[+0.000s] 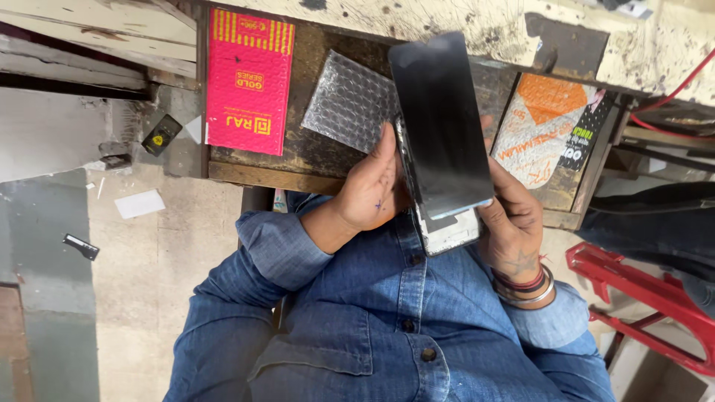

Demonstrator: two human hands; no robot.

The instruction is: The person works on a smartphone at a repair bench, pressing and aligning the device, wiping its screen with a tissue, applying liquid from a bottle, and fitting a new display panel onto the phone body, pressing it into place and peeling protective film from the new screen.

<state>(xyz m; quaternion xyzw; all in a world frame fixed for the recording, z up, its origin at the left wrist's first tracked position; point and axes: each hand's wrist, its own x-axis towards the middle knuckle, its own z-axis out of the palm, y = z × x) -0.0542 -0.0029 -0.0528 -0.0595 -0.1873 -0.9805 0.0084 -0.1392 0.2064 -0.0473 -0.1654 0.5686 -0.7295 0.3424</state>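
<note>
A phone body [449, 232] with a pale, bare inner face is held over my lap, in front of an open wooden drawer [268, 177]. A black glass screen panel [439, 119] lies on it, skewed and sticking out far past its top end. My left hand [369, 190] grips the phone's left edge, thumb pointing up beside the panel. My right hand [514, 223], with bangles and threads at the wrist, holds the right side, its thumb pressed on the panel's lower corner. Denim shirt sleeves cover both arms.
In the drawer lie a pink flat box [249, 82], a bubble-wrap pouch [350, 100] and an orange-and-white packet [540, 126]. A worn, paint-stained bench top [462, 22] runs above. A red metal frame [640, 298] stands at right. A white card [140, 202] and a small black part [80, 246] lie on the floor.
</note>
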